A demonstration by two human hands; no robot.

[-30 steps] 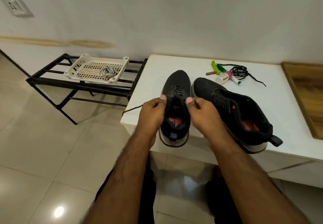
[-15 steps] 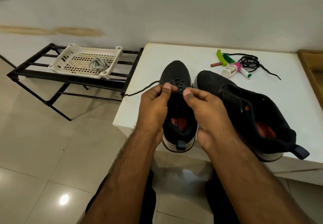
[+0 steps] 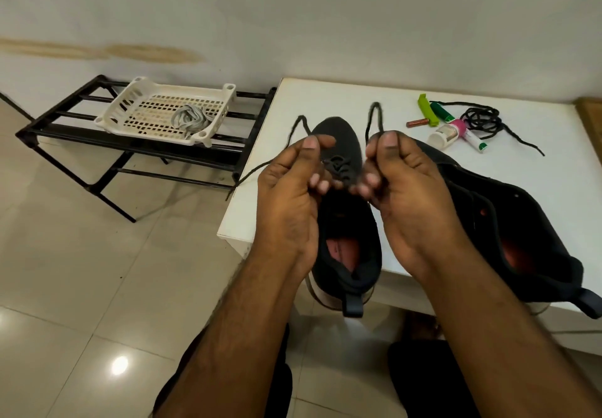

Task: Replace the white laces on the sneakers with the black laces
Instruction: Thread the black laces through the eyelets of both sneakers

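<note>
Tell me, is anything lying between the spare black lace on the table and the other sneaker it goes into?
Nothing visible does. The coiled black lace lies just beyond the right-hand sneaker, with bare table between them; the small tubes sit beside the lace, not in its path.

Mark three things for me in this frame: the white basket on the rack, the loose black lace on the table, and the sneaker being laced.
White basket [image 3: 153, 87], head view, on its far rim.
Loose black lace [image 3: 482, 120], head view, on the coiled bundle.
Sneaker being laced [image 3: 338, 131], head view, on its toe.

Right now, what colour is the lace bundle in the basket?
Grey-white, a loose bundle in the cream basket, clearest in the head view.
</note>
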